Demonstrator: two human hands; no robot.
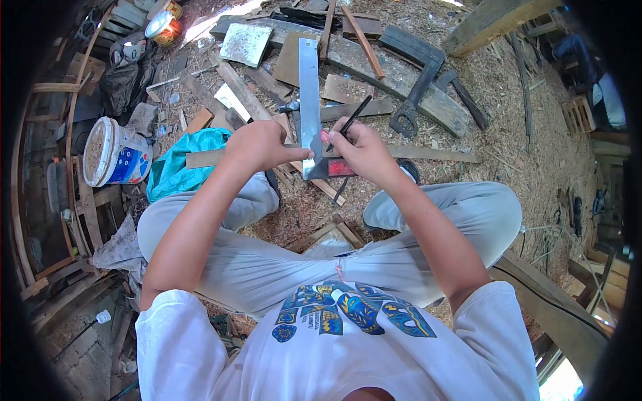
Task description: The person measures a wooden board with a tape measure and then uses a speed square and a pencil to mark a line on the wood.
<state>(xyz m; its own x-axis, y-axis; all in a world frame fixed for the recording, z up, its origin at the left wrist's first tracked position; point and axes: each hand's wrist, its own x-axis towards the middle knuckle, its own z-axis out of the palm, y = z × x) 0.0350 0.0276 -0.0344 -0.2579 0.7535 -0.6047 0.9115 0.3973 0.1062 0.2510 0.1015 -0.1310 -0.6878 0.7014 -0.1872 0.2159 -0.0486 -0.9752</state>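
Observation:
A metal square with a wide silver blade points away from me, its dark and red stock lying across a long thin wooden strip. My left hand is closed at the left of the blade, its thumb pressed on the blade's near end and its other fingers around the strip. My right hand pinches a black pencil or pen, tilted, with its lower end close to the blade's right edge. The strip runs sideways beneath both hands.
Beyond the hands lie a bow-shaped saw, a hammer, a thick plank and wood offcuts. At left are a white bucket and a teal bag. A person's legs show at the far right.

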